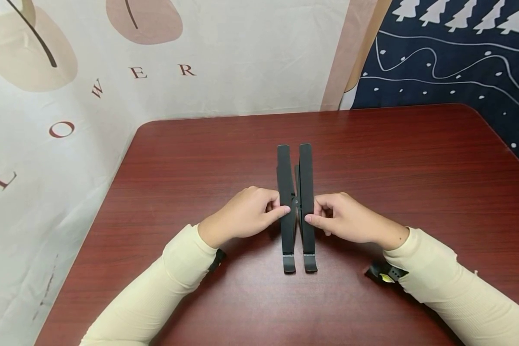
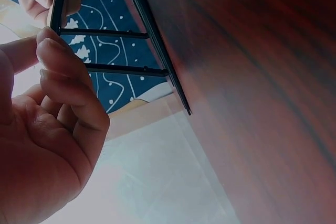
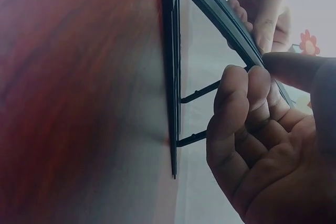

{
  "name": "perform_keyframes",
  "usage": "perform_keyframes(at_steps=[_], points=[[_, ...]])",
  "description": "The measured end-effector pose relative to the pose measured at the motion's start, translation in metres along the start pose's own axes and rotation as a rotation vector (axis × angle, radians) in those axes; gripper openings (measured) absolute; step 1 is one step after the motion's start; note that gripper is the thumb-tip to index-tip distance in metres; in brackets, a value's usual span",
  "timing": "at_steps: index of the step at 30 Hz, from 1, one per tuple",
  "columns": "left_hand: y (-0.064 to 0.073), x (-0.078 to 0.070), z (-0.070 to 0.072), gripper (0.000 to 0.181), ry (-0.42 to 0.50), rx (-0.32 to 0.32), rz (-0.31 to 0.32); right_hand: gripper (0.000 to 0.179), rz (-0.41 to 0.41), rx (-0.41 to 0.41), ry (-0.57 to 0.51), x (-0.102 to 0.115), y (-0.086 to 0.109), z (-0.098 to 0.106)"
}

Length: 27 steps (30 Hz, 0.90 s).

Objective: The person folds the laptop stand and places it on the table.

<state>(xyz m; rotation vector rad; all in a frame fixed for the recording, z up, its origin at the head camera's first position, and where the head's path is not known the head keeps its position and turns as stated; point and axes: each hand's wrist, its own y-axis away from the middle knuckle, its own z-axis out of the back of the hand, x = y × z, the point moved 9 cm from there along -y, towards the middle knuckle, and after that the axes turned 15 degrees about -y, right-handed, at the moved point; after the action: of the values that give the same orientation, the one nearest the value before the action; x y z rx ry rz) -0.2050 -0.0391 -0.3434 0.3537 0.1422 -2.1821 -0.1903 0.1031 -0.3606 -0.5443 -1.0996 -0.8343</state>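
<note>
A black folding laptop stand (image 1: 284, 168) stands on the table with its two long arms side by side, a narrow gap between them and lipped ends toward me. My left hand (image 1: 251, 211) pinches the left arm between thumb and curled fingers, near its middle. On the other side my right hand (image 1: 350, 218) pinches the right arm the same way. In the left wrist view, thin struts (image 2: 113, 33) join the raised arm to the lower bars. From the right wrist view, the upper arm (image 3: 226, 19) slopes up from a hinge, with fingers of both hands on it.
The dark red wooden table (image 1: 199, 158) spreads around the stand. Behind it hangs a pale cloth (image 1: 251, 57) with printed letters, and a navy cloth (image 1: 450, 62) with white trees covers the right side. A black strap (image 1: 385, 273) shows under the right sleeve.
</note>
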Motion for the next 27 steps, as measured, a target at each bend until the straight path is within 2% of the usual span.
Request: perform_keyframes(at_steps=[27], points=[[-0.0007,-0.0027,-0.0003,0.031,-0.001,0.009,0.001,0.024,0.007,0.030,-0.019,0.0024,0.0006,-0.0026]])
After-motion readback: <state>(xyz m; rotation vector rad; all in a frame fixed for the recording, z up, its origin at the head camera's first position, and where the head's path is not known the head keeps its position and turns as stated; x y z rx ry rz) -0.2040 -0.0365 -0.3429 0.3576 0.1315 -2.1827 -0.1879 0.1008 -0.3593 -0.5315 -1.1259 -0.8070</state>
